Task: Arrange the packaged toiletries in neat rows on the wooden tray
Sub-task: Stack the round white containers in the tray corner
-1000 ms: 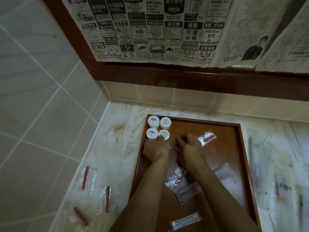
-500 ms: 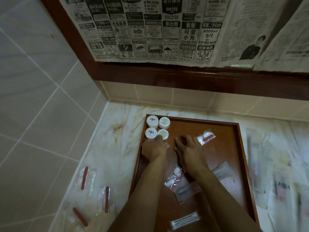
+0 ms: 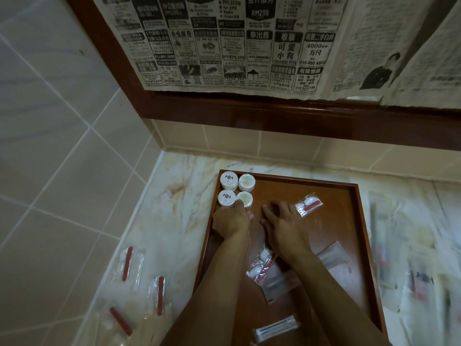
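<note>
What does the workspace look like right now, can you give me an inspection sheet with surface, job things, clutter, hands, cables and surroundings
Surface: marble counter, glossy, veined.
Job's things: wooden tray on the counter; four round tubs in a two-by-two block in its far left corner; clear red-strip packet lying askew; more sachets loose under the forearms.
Clutter: three red-strip packets on the counter left of the tray; blurred packets to its right.
Hands: left hand, fingers touching the near tubs; right hand flat on the tray.
Cables: nothing seen.
Surroundings: tiled walls, newspaper over a wood-framed panel.
</note>
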